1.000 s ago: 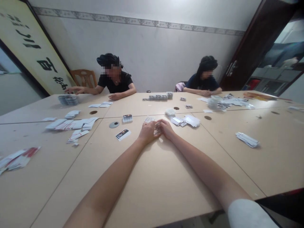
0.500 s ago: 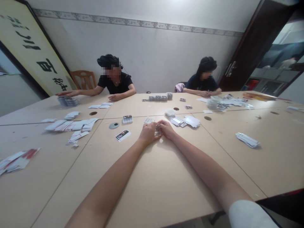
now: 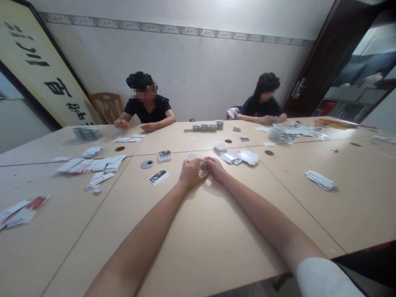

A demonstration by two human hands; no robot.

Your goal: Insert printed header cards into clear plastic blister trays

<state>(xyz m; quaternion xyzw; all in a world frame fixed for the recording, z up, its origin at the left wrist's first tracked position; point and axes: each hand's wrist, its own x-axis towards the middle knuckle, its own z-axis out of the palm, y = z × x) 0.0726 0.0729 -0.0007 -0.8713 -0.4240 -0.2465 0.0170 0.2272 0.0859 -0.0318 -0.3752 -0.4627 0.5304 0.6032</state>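
Note:
Close together at the middle of the table (image 3: 216,231), my left hand (image 3: 191,172) and my right hand (image 3: 215,168) are both closed around a small clear plastic case (image 3: 203,168). The fingers cover much of the case. Just beyond my left hand shows a pale printed piece (image 3: 194,155). To the left lie a dark-and-white printed card (image 3: 159,177) and a small clear case with a dark label (image 3: 164,155). Right of my right hand are a stack of clear plastic pieces (image 3: 220,147) and a pile of white cards (image 3: 248,157).
Two people sit across the table; one (image 3: 148,109) is beside stacked cases (image 3: 87,133), the other (image 3: 262,103) near a heap of cards (image 3: 297,131). Stacked cases (image 3: 208,126) line the far edge. Paper piles (image 3: 93,163) lie left, a white bundle (image 3: 320,180) right.
My hands stay together on the clear case with barely any shift. Across the table, the left person's hand has drawn back from the stacked cases toward the body. The view has turned slightly.

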